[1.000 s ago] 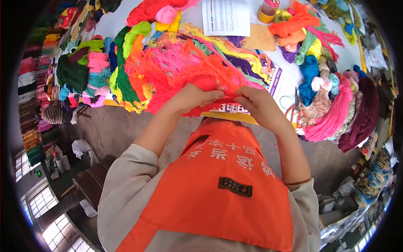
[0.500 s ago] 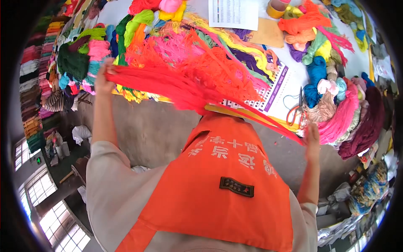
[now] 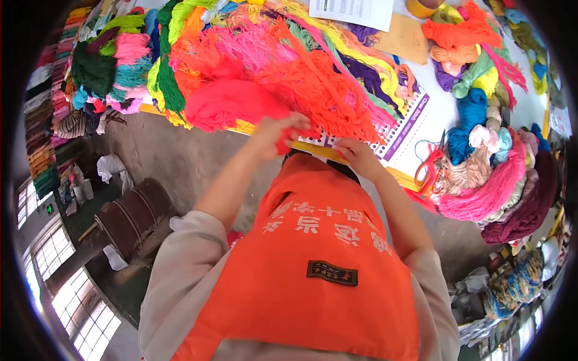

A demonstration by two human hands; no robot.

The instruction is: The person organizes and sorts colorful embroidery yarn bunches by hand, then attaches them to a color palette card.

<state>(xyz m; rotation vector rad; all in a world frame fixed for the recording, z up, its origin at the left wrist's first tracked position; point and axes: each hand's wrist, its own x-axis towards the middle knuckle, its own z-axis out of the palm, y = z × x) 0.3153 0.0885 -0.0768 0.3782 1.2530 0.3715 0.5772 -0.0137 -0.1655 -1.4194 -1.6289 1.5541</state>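
My left hand [image 3: 280,131] is closed around part of a red yarn skein [image 3: 232,102], at the table's front edge. The skein's bulk spreads to the left of this hand, over a pile of loose pink and orange yarn [image 3: 313,87]. A red end hangs below my fingers. My right hand [image 3: 358,154] is just to the right, over the table edge, its fingers curled together; what they hold, if anything, is too small to make out. Beneath the yarn lies a white card with punched holes and a purple strip [image 3: 406,129].
On the right, blue, pink and maroon skeins [image 3: 497,186] hang over the edge, with red-handled scissors [image 3: 430,165] beside them. Green skeins [image 3: 168,72] lie at the left. A printed sheet [image 3: 355,12] and brown cardboard [image 3: 403,39] are farther back. A brown drum [image 3: 135,216] stands on the floor.
My hands were wide apart with the red yarn stretched between them. Both have come together near the middle of the table edge, and the yarn now lies bunched at the left.
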